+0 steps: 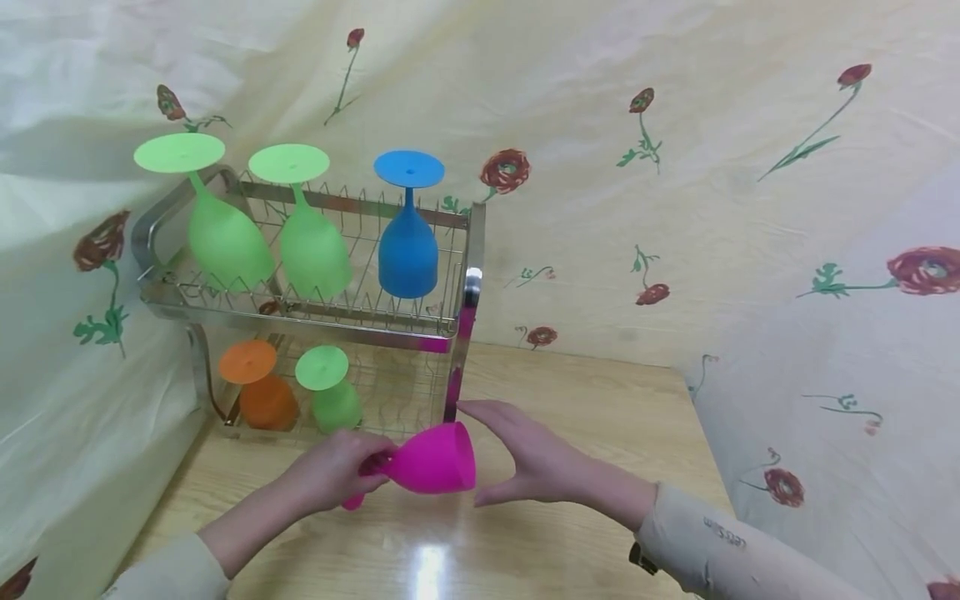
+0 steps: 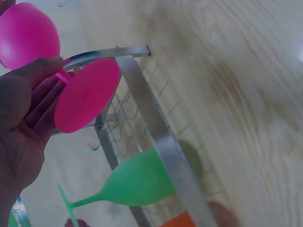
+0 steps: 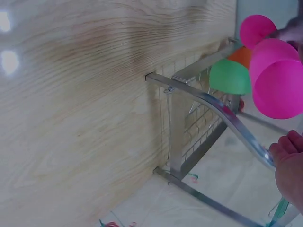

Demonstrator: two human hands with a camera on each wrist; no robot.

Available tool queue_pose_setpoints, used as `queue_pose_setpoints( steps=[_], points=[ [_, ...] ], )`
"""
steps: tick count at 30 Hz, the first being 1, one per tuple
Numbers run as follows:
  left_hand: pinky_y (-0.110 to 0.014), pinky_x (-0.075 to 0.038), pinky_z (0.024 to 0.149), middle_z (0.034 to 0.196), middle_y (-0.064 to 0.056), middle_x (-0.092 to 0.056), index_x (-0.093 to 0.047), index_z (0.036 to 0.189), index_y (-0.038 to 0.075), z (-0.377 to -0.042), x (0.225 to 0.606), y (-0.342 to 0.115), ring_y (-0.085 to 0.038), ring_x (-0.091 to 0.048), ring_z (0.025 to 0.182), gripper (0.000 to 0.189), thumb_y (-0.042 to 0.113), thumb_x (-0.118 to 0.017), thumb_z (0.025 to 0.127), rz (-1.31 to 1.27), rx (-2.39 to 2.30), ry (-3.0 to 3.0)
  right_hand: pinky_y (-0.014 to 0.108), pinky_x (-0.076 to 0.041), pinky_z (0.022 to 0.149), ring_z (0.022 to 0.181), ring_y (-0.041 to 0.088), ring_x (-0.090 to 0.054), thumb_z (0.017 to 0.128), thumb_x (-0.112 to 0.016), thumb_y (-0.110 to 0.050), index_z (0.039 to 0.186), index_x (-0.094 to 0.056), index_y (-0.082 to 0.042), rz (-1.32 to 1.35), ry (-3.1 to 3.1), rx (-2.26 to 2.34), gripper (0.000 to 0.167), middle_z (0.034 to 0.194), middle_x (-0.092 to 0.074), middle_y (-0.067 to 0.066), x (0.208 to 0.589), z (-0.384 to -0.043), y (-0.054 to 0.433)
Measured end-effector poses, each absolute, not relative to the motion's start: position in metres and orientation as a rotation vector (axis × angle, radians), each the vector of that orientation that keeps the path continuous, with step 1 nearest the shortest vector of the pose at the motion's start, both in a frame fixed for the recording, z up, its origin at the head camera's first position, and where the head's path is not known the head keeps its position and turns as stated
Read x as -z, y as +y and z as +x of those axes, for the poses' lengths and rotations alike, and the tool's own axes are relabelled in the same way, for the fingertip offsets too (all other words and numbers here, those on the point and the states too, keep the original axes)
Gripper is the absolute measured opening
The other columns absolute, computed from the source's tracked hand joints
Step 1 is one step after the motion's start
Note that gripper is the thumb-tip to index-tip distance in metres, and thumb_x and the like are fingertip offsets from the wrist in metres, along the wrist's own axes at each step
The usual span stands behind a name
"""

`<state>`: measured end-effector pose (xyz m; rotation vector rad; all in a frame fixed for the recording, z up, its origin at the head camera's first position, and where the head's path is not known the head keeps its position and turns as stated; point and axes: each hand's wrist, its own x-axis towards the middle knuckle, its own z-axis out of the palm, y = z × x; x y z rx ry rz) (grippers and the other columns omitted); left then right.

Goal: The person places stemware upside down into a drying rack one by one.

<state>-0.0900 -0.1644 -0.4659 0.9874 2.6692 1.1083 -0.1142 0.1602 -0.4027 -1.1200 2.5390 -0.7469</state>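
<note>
A pink plastic goblet [image 1: 431, 460] lies sideways in the air before the rack, its mouth facing right. My left hand [image 1: 341, 471] pinches it by the stem, and the round pink base [image 2: 87, 97] shows beyond the fingers in the left wrist view. Just right of the goblet's mouth, my right hand [image 1: 536, 458] is held with thumb and fingers spread apart, touching nothing I can make out. Behind both hands stands a two-tier metal dish rack [image 1: 300, 321]. Its lower tier holds an upside-down orange goblet [image 1: 267, 402] and a green goblet [image 1: 337, 406].
On the rack's upper tier, two light green goblets [image 1: 228, 242] [image 1: 315, 254] and a blue goblet [image 1: 408, 254] rest upside down. The rack stands on a wooden tabletop [image 1: 592, 417]. Flower-patterned cloth [image 1: 585, 167] hangs behind and at both sides.
</note>
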Motion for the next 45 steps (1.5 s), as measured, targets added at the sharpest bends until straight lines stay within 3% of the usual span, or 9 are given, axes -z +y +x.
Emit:
queue_pose_setpoints(
  steps=[8, 16, 20, 22, 28, 32, 35, 39, 45],
  points=[
    [-0.017, -0.06, 0.067, 0.086, 0.006, -0.076, -0.08, 0.102, 0.007, -0.096, 0.451, -0.168, 0.001, -0.065, 0.075, 0.019, 0.0, -0.086, 0.087, 1.04, -0.999, 2.655, 0.049, -0.049, 0.118, 0.15, 0.028, -0.045, 0.079, -0.097, -0.04, 0.167, -0.034, -0.013, -1.346, 2.527, 0.662, 0.112, 0.164, -0.044, 0.01, 0.408, -0.114, 0.149],
    [-0.017, -0.058, 0.065, 0.085, 0.007, -0.074, -0.078, 0.1, 0.009, -0.101, 0.443, -0.165, 0.002, -0.062, 0.073, 0.018, 0.002, -0.087, 0.086, 1.057, -0.917, 2.636, 0.037, -0.056, 0.111, 0.137, 0.023, -0.056, 0.081, -0.096, -0.033, 0.154, -0.054, -0.014, -1.524, 2.567, 0.673, 0.087, 0.15, -0.057, 0.005, 0.419, -0.114, 0.143],
    [-0.018, -0.058, 0.065, 0.086, 0.009, -0.073, -0.078, 0.101, 0.01, -0.103, 0.443, -0.162, -0.001, -0.063, 0.073, 0.019, 0.004, -0.088, 0.086, 1.031, -0.896, 2.642, 0.036, -0.057, 0.109, 0.133, 0.022, -0.059, 0.078, -0.098, -0.032, 0.151, -0.057, -0.013, -1.553, 2.609, 0.698, 0.086, 0.146, -0.06, 0.006, 0.422, -0.114, 0.145],
    [-0.02, -0.061, 0.07, 0.091, 0.008, -0.075, -0.079, 0.105, 0.012, -0.103, 0.442, -0.162, -0.003, -0.067, 0.079, 0.021, 0.008, -0.089, 0.086, 1.017, -0.896, 2.656, 0.038, -0.058, 0.108, 0.132, 0.022, -0.06, 0.077, -0.098, -0.032, 0.15, -0.057, -0.013, -1.55, 2.632, 0.722, 0.086, 0.144, -0.061, 0.006, 0.425, -0.113, 0.147],
    [-0.026, -0.064, 0.073, 0.114, -0.002, -0.076, -0.075, 0.128, 0.013, -0.094, 0.422, -0.168, 0.001, -0.06, 0.063, 0.044, 0.021, -0.091, 0.088, 0.915, -1.012, 2.708, 0.042, -0.06, 0.105, 0.129, 0.023, -0.061, 0.075, -0.1, -0.033, 0.148, -0.06, -0.013, -1.457, 2.69, 0.823, 0.086, 0.142, -0.063, 0.004, 0.437, -0.106, 0.155],
    [-0.042, -0.066, 0.089, 0.12, 0.004, -0.076, -0.074, 0.131, 0.019, -0.085, 0.41, -0.178, -0.011, -0.073, 0.092, 0.052, 0.031, -0.094, 0.085, 0.849, -1.143, 2.798, 0.046, -0.06, 0.105, 0.13, 0.023, -0.061, 0.075, -0.1, -0.03, 0.148, -0.059, -0.016, -1.33, 2.721, 0.918, 0.085, 0.143, -0.062, 0.003, 0.449, -0.099, 0.16],
    [-0.046, -0.064, 0.098, 0.128, 0.006, -0.074, -0.074, 0.132, 0.02, -0.074, 0.41, -0.183, -0.019, -0.071, 0.116, 0.053, 0.036, -0.093, 0.085, 0.772, -1.309, 2.75, 0.049, -0.06, 0.105, 0.13, 0.022, -0.061, 0.075, -0.1, -0.029, 0.148, -0.059, -0.018, -1.238, 2.743, 1.008, 0.085, 0.143, -0.062, 0.001, 0.458, -0.093, 0.16],
    [-0.04, -0.063, 0.099, 0.128, 0.004, -0.074, -0.072, 0.132, 0.019, -0.054, 0.419, -0.181, -0.016, -0.071, 0.114, 0.051, 0.033, -0.091, 0.088, 0.602, -1.586, 2.558, 0.05, -0.06, 0.105, 0.13, 0.023, -0.062, 0.074, -0.101, -0.026, 0.148, -0.06, -0.019, -1.151, 2.783, 1.133, 0.085, 0.143, -0.063, 0.001, 0.472, -0.086, 0.157],
    [-0.034, -0.066, 0.09, 0.123, -0.012, -0.074, -0.07, 0.131, 0.005, -0.019, 0.449, -0.166, -0.02, -0.074, 0.11, 0.04, 0.016, -0.083, 0.095, 0.37, -1.908, 2.25, 0.05, -0.06, 0.105, 0.129, 0.024, -0.063, 0.075, -0.1, -0.023, 0.148, -0.059, -0.017, -1.065, 2.821, 1.326, 0.084, 0.142, -0.065, 0.001, 0.489, -0.079, 0.144]
  ],
)
